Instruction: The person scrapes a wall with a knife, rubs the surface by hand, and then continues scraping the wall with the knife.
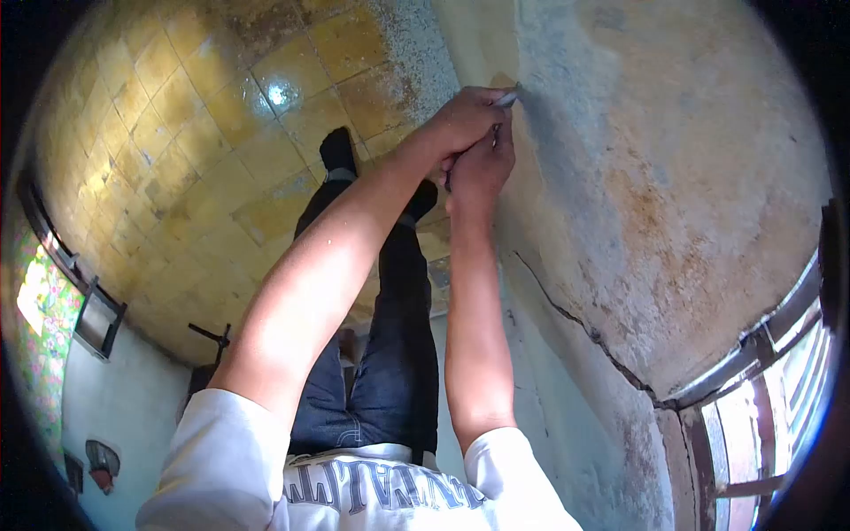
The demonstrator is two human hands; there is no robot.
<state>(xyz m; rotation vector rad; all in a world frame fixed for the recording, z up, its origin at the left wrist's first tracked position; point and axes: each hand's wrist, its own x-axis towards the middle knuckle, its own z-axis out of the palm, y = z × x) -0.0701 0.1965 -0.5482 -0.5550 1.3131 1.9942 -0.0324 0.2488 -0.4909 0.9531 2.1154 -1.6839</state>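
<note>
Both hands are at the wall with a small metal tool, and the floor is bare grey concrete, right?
No. The head view shows a floor of yellowish tiles, not grey concrete. The left hand and right hand are at the wall with the small metal tool.

Yellow tiled floor (177, 115), stained, glossy. Barred window (761, 398) lower right. Flowered cloth (40, 327) far left, dark frame (99, 319) beside it.

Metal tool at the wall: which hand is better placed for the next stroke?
Likely left. The left hand pinches the small metal tool with its tip on the wall. The right hand sits just below, against the left, away from the tip.
</note>
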